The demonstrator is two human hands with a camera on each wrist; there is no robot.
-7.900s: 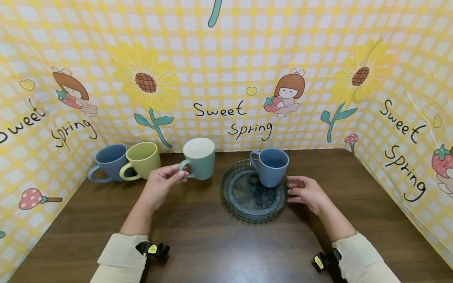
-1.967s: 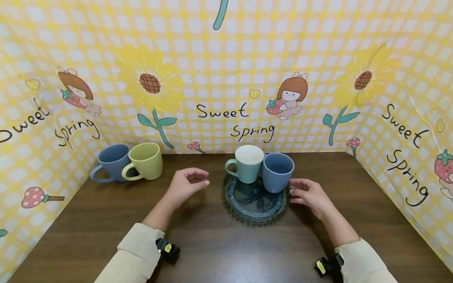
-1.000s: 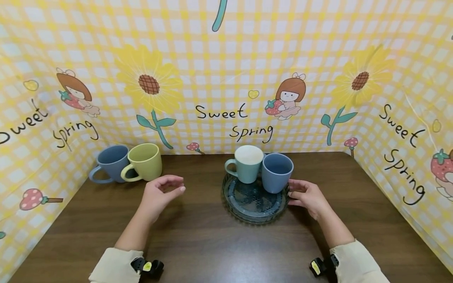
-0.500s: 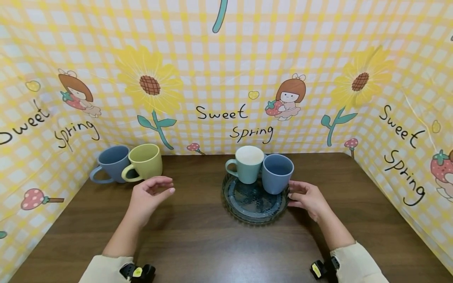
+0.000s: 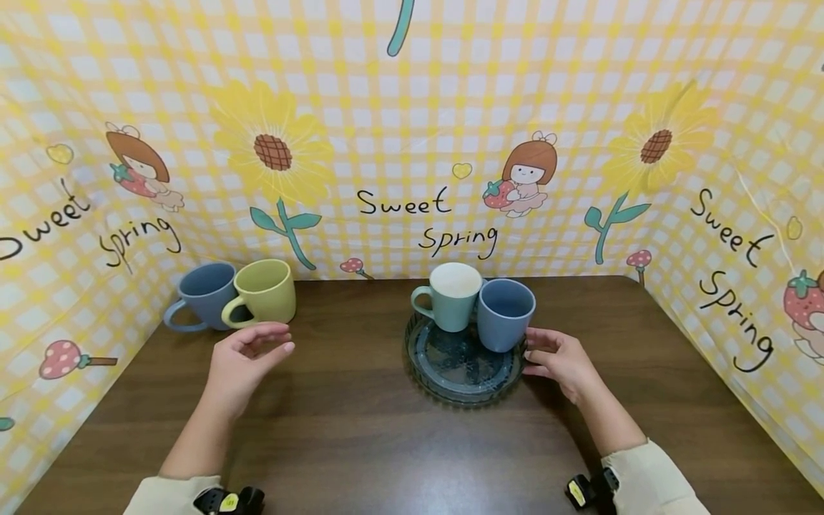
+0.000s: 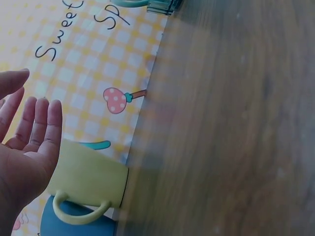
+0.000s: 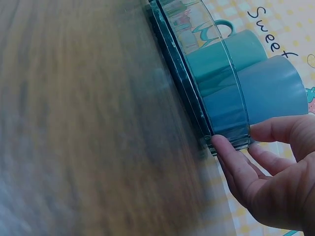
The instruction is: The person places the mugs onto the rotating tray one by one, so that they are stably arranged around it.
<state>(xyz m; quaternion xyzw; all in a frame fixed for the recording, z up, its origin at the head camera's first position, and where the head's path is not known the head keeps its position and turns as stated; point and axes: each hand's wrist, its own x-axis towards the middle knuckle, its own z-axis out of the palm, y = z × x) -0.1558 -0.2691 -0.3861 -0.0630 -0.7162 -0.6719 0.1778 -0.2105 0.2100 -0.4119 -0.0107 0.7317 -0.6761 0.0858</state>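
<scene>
On the glass tray (image 5: pixel 460 390) two mugs sit done, green mug (image 5: pixel 448 299) and blue mug (image 5: pixel 502 313). My right hand (image 5: pixel 558 357) steadies its rim, fingers touching; my left hand (image 5: pixel 243 361), loose and empty, nears the yellow mug (image 5: pixel 262 295); two left.

Left hand (image 5: pixel 241 361) hovers above the left half of the scene, palm facing right, fingers straight and slightly spread, thumb up, holding nothing. Left forearm runs back to the near-left edge, cream sleeve at the wrist. Right hand (image 5: pixel 561 359) sits right of centre, fingers loosely extended leftward, fingertips (image 7: pixel 222 145) making contact ahead of them, thumb above. Right forearm angles to the near-right corner, cream sleeve, wrist low.
</scene>
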